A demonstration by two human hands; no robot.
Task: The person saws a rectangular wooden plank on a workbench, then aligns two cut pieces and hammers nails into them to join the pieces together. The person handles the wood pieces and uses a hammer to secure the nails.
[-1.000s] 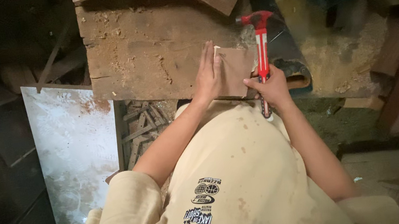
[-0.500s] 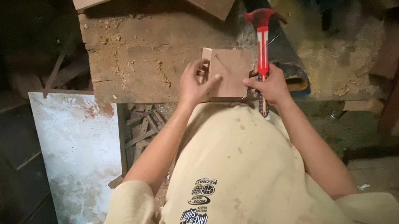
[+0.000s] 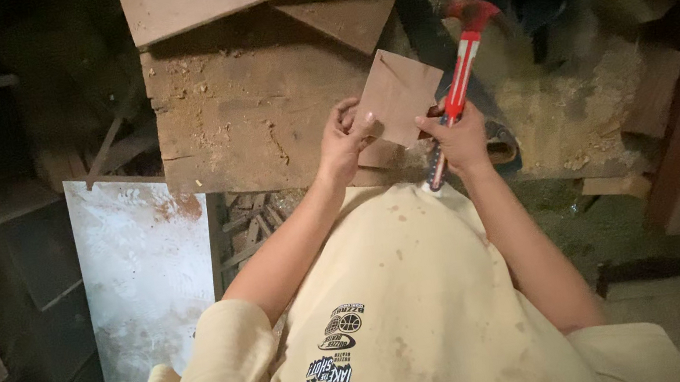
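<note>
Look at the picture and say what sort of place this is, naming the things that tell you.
Probably a small carpentry workshop. The right hand grips a red hammer, the left hand holds a small wood piece, and the rough workbench below is strewn with sawdust and offcuts.

The person wears a loose, cream-coloured short-sleeved shirt [image 3: 410, 314] that fills the lower middle of the frame, its fabric dotted with small brownish stains toward the centre. 3 small dark printed emblems [image 3: 340, 346], stacked one above another, sit on the cloth at lower centre. The wide sleeves end near the elbows at lower left and lower right, leaving both forearms bare up to the left hand [image 3: 344, 142] and right hand [image 3: 459, 143], which carry no gloves.
</note>
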